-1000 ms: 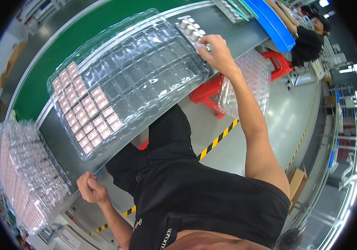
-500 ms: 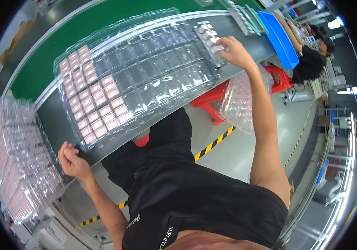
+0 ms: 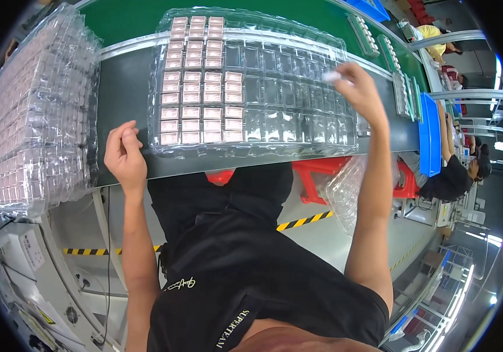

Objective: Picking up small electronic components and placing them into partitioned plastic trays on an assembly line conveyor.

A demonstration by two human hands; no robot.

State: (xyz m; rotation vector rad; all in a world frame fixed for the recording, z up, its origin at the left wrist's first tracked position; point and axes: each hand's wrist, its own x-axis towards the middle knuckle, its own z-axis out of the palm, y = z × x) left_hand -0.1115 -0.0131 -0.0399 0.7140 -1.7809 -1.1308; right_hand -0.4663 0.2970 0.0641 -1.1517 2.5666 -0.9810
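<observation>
My right hand (image 3: 360, 91) is above the right end of a clear plastic tray (image 3: 298, 94). Its fingertips pinch a small white piece (image 3: 332, 76), blurred by motion, so its kind does not show. Rows of small pale-pink blocks (image 3: 201, 82) fill the compartments on the tray's left side; those toward the right hold none. My left hand (image 3: 125, 155) is curled closed beside the tray's left end, over the dark table edge, with nothing visible in it.
Tall stacked clear trays (image 3: 40, 117) of pink pieces stand at the left. Holders with white pieces (image 3: 363, 35) rest on the green belt (image 3: 128, 20). A blue bin (image 3: 430, 135) is at the right, by a co-worker in black (image 3: 448, 179). Red stools (image 3: 316, 176) stand below.
The view has turned, so the tray appears level. My right hand has left the holder of white pieces and moved over the tray with a white piece. My left hand stays curled.
</observation>
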